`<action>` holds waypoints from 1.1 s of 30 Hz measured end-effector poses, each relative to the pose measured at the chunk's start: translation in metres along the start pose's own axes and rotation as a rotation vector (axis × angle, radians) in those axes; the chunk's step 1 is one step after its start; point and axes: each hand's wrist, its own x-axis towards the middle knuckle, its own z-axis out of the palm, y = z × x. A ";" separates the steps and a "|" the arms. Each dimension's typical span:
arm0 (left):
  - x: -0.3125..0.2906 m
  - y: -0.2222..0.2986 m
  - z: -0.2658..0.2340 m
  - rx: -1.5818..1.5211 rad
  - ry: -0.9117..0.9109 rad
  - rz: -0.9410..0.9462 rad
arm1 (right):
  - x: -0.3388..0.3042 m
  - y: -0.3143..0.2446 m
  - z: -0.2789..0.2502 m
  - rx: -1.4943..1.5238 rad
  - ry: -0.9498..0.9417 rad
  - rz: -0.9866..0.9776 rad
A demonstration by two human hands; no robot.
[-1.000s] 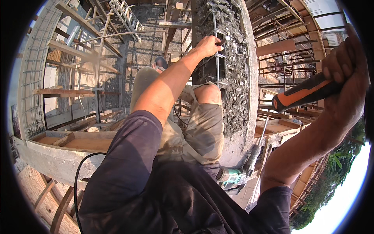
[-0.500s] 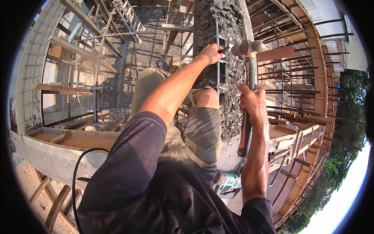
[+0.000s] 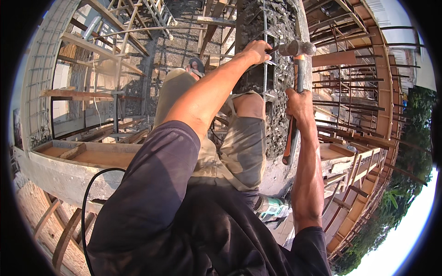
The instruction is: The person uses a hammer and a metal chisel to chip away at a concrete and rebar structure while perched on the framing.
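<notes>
Hammer's right up by the chisel, concrete looks partly broken out
Left hand has its fingers closed on a dark chisel-like piece at the rebar; right hand is wrapped round the hammer, head just right of that piece (can't tell if touching). Rebar's bared, so I'd call that bit done; plenty of rough concrete remains to its right, near and far.
</notes>
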 end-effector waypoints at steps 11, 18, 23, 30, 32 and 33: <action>0.004 0.006 0.009 0.022 -0.033 -0.024 | -0.110 -0.162 -0.097 0.469 0.337 -0.497; 0.004 -0.010 -0.004 -0.056 -0.031 -0.001 | -0.038 -0.121 -0.037 0.568 0.454 -0.700; -0.001 0.007 0.000 0.022 -0.083 0.059 | -0.009 0.001 0.002 0.032 -0.092 0.100; 0.005 0.000 0.007 -0.024 -0.027 -0.017 | -0.086 -0.127 -0.053 0.326 0.095 -0.176; 0.008 0.002 0.008 -0.062 -0.072 0.012 | -0.112 -0.172 -0.085 0.445 0.298 -0.480; 0.009 -0.017 0.002 -0.107 -0.015 0.040 | -0.113 -0.189 -0.098 0.554 0.276 -0.585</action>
